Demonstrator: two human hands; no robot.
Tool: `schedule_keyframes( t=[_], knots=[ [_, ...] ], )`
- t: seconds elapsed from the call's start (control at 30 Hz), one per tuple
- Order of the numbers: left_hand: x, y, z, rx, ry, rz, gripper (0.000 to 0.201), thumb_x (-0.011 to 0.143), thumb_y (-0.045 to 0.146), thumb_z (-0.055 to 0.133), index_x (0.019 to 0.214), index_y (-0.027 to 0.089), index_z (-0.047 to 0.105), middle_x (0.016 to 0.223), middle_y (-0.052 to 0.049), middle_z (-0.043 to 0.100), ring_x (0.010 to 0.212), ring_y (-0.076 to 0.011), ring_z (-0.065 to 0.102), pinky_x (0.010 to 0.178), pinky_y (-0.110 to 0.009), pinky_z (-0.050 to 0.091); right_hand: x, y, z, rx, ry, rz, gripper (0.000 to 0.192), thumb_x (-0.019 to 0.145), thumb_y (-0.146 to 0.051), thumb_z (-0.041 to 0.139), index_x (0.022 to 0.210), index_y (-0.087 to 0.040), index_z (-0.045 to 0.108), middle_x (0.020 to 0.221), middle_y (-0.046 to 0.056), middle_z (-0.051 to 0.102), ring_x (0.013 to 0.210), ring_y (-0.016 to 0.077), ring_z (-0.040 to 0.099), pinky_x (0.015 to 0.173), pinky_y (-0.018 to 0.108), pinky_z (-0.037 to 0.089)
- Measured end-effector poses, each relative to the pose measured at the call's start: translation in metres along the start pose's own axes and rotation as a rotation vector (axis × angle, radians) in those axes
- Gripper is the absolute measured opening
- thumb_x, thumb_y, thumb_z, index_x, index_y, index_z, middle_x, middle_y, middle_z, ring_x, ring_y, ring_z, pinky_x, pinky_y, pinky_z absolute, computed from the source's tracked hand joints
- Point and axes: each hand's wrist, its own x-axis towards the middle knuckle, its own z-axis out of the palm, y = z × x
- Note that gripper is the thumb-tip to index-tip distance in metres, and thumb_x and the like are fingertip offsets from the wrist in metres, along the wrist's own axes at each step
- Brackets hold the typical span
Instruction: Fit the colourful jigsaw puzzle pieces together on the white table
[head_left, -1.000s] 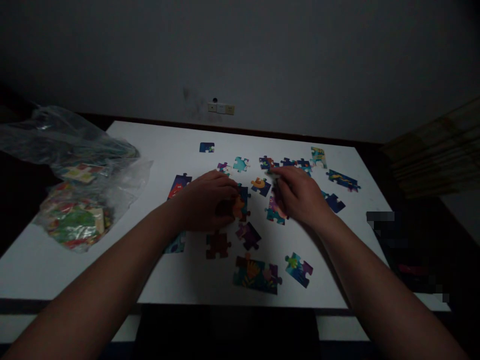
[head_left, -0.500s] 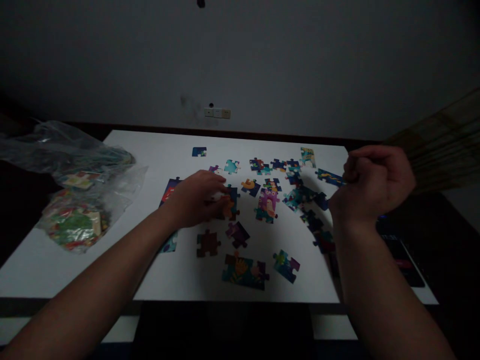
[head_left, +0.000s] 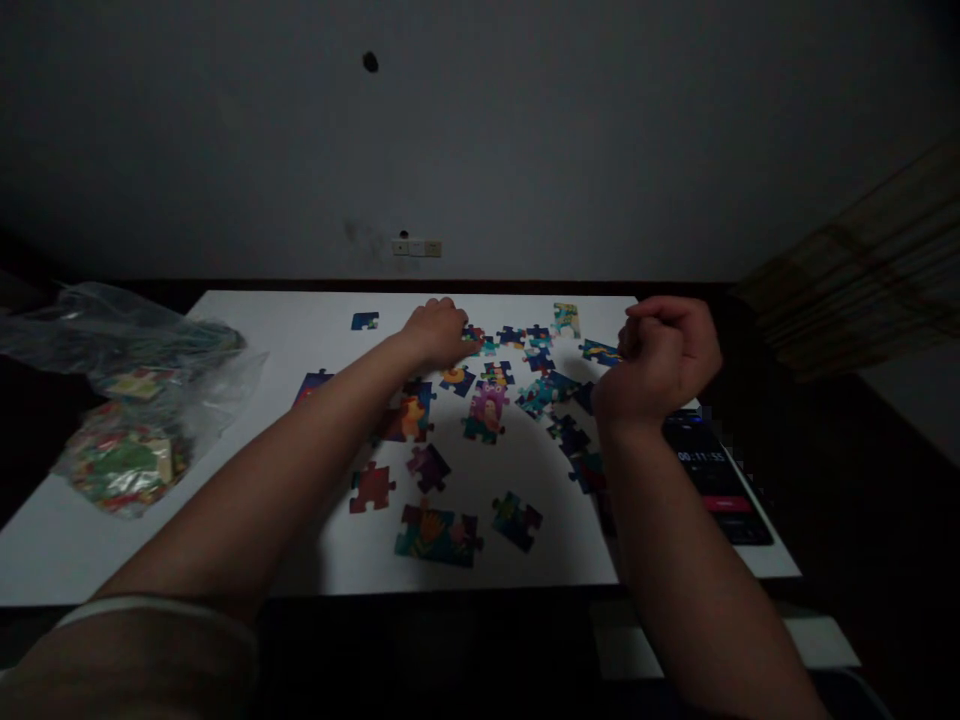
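My left hand (head_left: 437, 332) reaches over the far middle of the white table, palm down, with bent fingers and the thumb apart from them. Close by its thumb lies a red and teal jigsaw piece (head_left: 472, 336); what is under the palm is hidden. Raised above the table's right side, my right hand (head_left: 664, 352) is curled into a loose fist, and nothing shows in it. Between the arms lie a pink-creature section (head_left: 486, 408), an orange-figure section (head_left: 411, 415), a reddish-brown piece (head_left: 371, 488) and a joined section with a yellow hand shape (head_left: 436, 533).
Clear plastic bags (head_left: 127, 455) with more pieces lie on the left of the table (head_left: 247, 560). A phone (head_left: 716, 480) with a running timer is by the right edge, partly behind my right forearm. A wall with sockets (head_left: 416, 247) stands behind the table.
My left hand has moved away from the orange-figure section, farther across the table towards the red and teal piece. My right hand stays curled and raised. The whole view has shifted.
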Motion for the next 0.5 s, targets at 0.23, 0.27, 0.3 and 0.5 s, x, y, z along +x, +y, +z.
schedule_keyframes(
  t=[0.23,0.27,0.3,0.5],
  knots=[
    [0.009,-0.001,-0.004,-0.057,-0.018,0.022,0.043,0.083,0.051,0.083,0.114,0.022,0.073,0.109,-0.016,0.078,0.1,-0.0326,0.07,0.092,-0.052,0.059,0.012,-0.017,0.003,0.164,0.252,0.069,0.009,0.087,-0.031,0.046,0.085,-0.03,0.055,0.07,0.0,0.034,0.057,0.0212,0.044,0.053,0.036,0.034],
    [0.006,0.002,-0.008,-0.087,-0.012,0.035,0.038,0.085,0.047,0.08,0.114,0.023,0.071,0.108,-0.015,0.078,0.097,-0.031,0.07,0.089,-0.049,0.06,0.013,-0.016,0.003,0.15,0.267,0.081,0.01,0.087,-0.031,0.045,0.087,-0.031,0.055,0.071,0.001,0.034,0.057,0.0215,0.044,0.053,0.036,0.034],
    [0.001,0.005,-0.013,-0.134,-0.008,0.056,0.032,0.088,0.043,0.075,0.113,0.023,0.07,0.108,-0.014,0.079,0.095,-0.0293,0.071,0.087,-0.047,0.059,0.013,-0.015,0.004,0.149,0.279,0.089,0.011,0.088,-0.032,0.044,0.088,-0.031,0.055,0.072,0.001,0.034,0.057,0.0216,0.044,0.052,0.036,0.034],
    [-0.048,-0.001,-0.052,-0.383,-0.102,0.134,0.025,0.097,0.038,0.064,0.116,0.024,0.073,0.116,-0.011,0.084,0.104,-0.027,0.078,0.092,-0.043,0.062,0.031,0.014,-0.019,0.211,0.388,-0.063,0.021,0.098,-0.038,0.041,0.099,-0.029,0.061,0.075,0.0,0.032,0.058,0.0195,0.04,0.053,0.035,0.03]
  ],
)
